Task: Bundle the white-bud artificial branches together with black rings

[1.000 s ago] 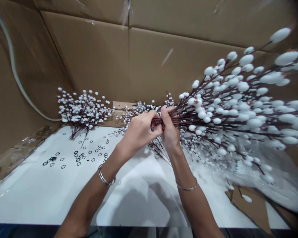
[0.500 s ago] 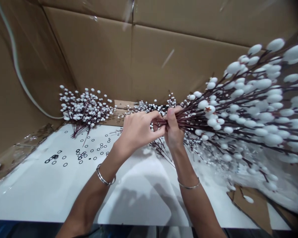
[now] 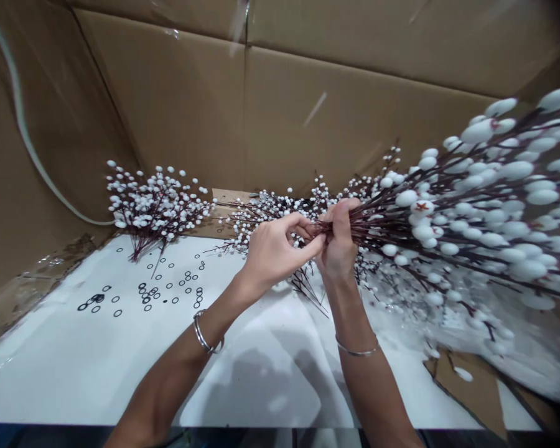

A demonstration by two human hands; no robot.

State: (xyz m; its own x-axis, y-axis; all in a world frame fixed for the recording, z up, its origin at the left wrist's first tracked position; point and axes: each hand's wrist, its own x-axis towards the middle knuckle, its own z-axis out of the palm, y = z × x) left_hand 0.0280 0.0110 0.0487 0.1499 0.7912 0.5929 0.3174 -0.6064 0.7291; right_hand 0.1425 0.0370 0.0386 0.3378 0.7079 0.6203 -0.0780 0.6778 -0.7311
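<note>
Progress: one large bunch in hand, two smaller bunches set down, rings lying loose. No ring or tie visible on the held stems; the hands hide part of them.

Right hand (image 3: 339, 239): closed firmly around the lower stems, fingers wrapped, bunch fanning out to the right.

Left hand (image 3: 275, 253): thumb and fingers curved around the dark stem ends, just beside the right hand. Contact or pinch cannot be confirmed at this angle.

Held bunch: artificial white-berried stems (image 3: 476, 211), raised above the work surface, dark stems and large white buds, reaching the right edge of view.

Other bunches: a smaller white-berried spray (image 3: 156, 208) stands at the left against the carton wall. Another spray (image 3: 270, 208) lies directly behind the hands.

Rings: small black rings (image 3: 117, 313) lie scattered on the white sheet (image 3: 88, 373), left of the hands.

Container: large cardboard carton (image 3: 168, 106), open, brown walls surrounding the work area. The white sheet lines its floor.

Carton contents: a cardboard scrap (image 3: 466, 392) at lower right, and a white cable (image 3: 21, 118) along the left wall.

Wrists: a metal bangle on each, (image 3: 204, 333) left and (image 3: 357, 351) right.
</note>
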